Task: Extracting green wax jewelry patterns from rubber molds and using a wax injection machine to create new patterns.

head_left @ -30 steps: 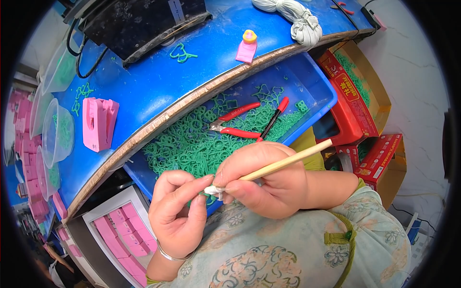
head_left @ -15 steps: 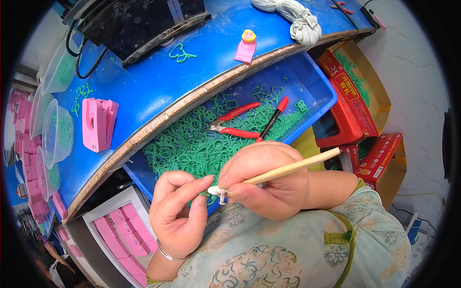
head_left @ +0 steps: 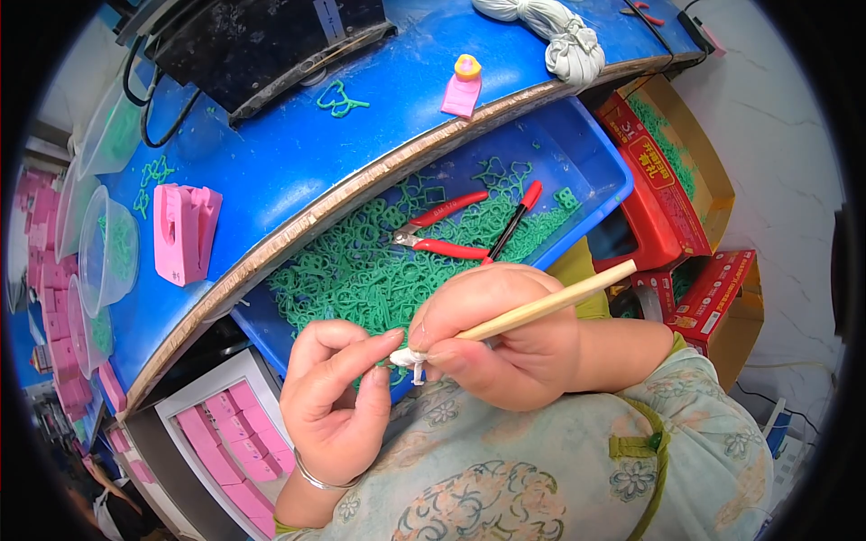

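Observation:
My right hand [head_left: 501, 338] grips a pale wooden stick [head_left: 564, 302] that slants up to the right. At its lower end, by my right fingertips, is a small white cloth wad [head_left: 406, 358] with a short loose end hanging down. My left hand [head_left: 338, 397] is closed, its index finger and thumb close together right beside the white wad. Anything pinched between those left fingertips is too small to make out. Both hands are over the near edge of a blue tray [head_left: 586, 225] full of thin green pieces [head_left: 347, 261].
Red-handled cutters [head_left: 442, 245] and a red-and-black pen [head_left: 514, 221] lie on the green pieces. On the blue table stand a pink block [head_left: 187, 234], a small pink piece with a yellow top [head_left: 464, 87] and clear tubs [head_left: 108, 243]. Red boxes [head_left: 713, 293] are at right.
The wooden stick's upper end has dipped and shifted slightly left, and my right hand has turned a little. My left hand has barely moved.

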{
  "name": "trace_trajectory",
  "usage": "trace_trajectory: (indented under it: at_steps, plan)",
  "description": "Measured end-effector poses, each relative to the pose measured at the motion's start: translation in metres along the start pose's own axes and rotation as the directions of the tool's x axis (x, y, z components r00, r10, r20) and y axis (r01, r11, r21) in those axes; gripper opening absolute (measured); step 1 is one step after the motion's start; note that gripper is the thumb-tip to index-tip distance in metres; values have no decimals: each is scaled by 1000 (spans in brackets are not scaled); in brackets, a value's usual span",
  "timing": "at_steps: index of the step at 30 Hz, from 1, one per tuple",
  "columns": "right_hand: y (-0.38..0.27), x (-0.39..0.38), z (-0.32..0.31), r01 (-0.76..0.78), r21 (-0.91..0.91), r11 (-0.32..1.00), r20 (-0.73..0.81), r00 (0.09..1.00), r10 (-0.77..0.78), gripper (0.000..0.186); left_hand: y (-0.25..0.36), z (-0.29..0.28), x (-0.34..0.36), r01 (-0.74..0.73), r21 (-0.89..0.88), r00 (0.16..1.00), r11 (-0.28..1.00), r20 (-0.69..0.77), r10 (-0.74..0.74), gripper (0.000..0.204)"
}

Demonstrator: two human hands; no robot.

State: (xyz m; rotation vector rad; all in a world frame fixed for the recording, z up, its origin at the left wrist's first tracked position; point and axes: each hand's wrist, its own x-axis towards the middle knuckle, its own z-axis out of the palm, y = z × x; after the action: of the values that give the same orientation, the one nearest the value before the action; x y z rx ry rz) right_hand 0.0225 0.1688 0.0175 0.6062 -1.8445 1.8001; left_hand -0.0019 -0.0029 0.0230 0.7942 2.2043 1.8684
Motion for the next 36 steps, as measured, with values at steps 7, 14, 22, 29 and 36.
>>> trace_trajectory:
  at_steps: [7,14,22,29,36]
  plan:
    - [0,1,2,-16,55,998,-61,998,19,6,0,0,0,-8,18,1000,1000,-2,8,30]
    - [-1,2,-4,3,-7,1000,37,999,-2,12,0,-1,0,5,3,1000,1000,22,-5,31]
    - [-2,1,-6,-25,12,1000,45,999,25,12,-1,0,-1,9,-10,1000,1000,5,-9,32]
    - [0,-1,0,-12,-31,999,-67,998,10,7,-1,0,0,-23,17,1000,1000,0,23,32]
    - [1,-1,0,13,-58,998,-65,998,-17,9,-1,0,0,-14,9,1000,1000,-6,14,32]
